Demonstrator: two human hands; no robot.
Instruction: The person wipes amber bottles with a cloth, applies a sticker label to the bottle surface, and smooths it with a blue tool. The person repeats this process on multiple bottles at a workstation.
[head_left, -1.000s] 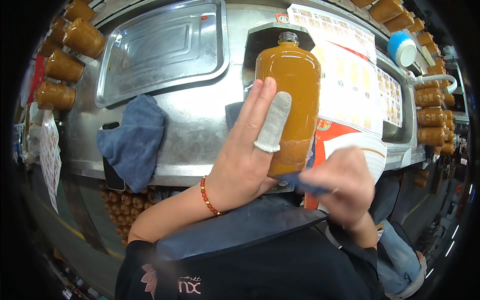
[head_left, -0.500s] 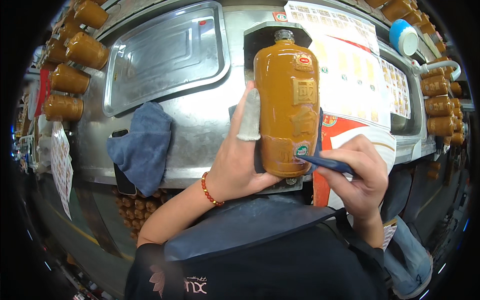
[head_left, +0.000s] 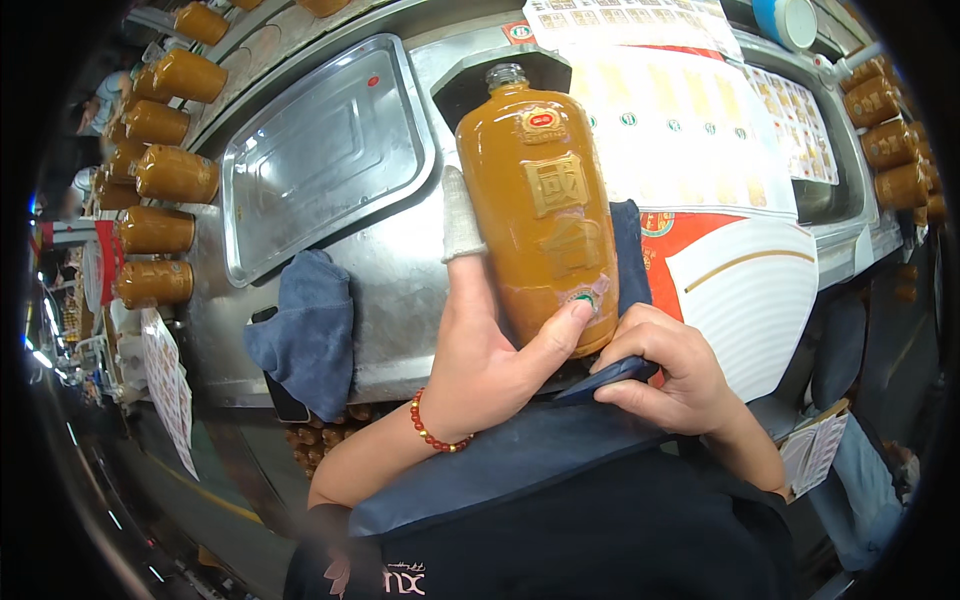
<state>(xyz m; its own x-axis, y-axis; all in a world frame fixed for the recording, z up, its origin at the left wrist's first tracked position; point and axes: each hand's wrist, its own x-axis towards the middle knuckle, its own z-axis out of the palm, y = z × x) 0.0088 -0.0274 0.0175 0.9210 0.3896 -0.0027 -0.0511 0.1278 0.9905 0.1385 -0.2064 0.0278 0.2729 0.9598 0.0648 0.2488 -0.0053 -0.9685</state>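
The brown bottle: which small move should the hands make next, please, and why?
Perhaps the left hand should gently press its thumb across the small round green label, to smooth it: the thumb covers part of that label near the base of the brown bottle, while the right hand holds the dark blue tool away from it.

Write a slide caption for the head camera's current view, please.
Left hand cradling an uncapped amber-brown bottle, thumb at its green sticker; right hand holding a slim dark-blue tool.
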